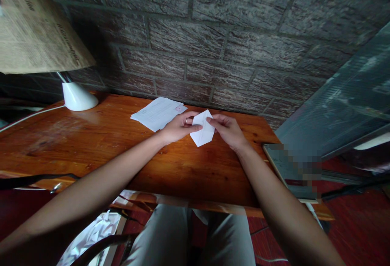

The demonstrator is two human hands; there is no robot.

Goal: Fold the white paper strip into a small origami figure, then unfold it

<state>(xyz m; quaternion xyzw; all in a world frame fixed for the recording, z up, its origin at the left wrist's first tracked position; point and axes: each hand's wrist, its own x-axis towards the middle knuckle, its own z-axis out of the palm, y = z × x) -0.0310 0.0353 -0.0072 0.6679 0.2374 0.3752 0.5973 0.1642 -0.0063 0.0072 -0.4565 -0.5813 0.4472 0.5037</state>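
Left of the held folded paper, sheets bear a red stamp.

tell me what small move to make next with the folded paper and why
Perhaps slide the right hand along the folded paper to press it flatter: crease lines show on its face, and the left hand grips the opposite side, so it could steady it.
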